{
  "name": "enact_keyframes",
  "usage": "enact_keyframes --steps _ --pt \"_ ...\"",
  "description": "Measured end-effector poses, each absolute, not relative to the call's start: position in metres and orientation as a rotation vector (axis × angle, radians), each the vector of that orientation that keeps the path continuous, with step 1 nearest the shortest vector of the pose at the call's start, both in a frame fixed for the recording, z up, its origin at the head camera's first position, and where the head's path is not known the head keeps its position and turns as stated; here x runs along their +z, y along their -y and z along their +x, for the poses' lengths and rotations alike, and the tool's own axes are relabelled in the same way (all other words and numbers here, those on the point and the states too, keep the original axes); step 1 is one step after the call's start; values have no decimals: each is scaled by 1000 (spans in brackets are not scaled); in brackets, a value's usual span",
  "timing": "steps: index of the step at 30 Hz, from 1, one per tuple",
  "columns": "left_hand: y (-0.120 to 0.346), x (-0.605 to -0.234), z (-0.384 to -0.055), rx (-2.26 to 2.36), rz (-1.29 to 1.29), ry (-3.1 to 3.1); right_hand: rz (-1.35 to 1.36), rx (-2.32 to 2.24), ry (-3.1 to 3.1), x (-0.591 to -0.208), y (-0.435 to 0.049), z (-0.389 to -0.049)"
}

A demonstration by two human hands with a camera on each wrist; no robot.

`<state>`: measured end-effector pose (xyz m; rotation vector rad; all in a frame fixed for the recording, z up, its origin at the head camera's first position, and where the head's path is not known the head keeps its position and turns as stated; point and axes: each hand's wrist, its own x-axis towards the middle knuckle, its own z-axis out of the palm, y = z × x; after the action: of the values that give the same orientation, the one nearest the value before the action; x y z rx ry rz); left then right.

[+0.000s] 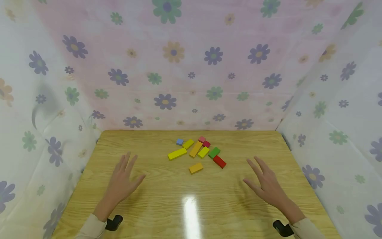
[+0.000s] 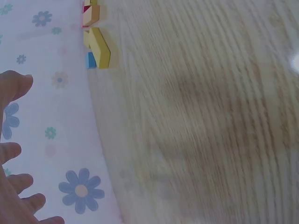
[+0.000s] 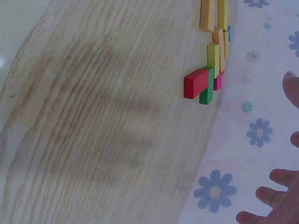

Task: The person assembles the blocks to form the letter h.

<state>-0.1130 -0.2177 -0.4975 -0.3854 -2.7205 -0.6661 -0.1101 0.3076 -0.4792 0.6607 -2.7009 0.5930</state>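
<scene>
Several coloured toy blocks lie in a loose cluster toward the back middle of the table. A long yellow block (image 1: pixel 177 154) is at the cluster's left, with a small blue block (image 1: pixel 179 142) behind it. On the right, a red block (image 1: pixel 219 161) sits against a green block (image 1: pixel 214 152). An orange block (image 1: pixel 195 168) lies apart at the front. My left hand (image 1: pixel 121 181) is held left of the blocks, fingers spread, holding nothing. To their right, my right hand (image 1: pixel 266 182) likewise has its fingers extended and holds nothing.
The wooden table (image 1: pixel 149 205) is enclosed by a flowered curtain (image 1: pixel 191 66) at the back and both sides. A pink block (image 1: pixel 202 139) is the rearmost of the cluster. Black wrist mounts (image 1: pixel 114 222) show at both sleeves. Glare falls on the table's front middle.
</scene>
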Motion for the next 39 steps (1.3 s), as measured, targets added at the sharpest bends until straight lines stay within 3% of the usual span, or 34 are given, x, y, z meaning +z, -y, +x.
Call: enact_keyframes --steps 39 --pt "150 -533 -193 -1264 -401 2583 802 798 2759 -474 -236 -185"
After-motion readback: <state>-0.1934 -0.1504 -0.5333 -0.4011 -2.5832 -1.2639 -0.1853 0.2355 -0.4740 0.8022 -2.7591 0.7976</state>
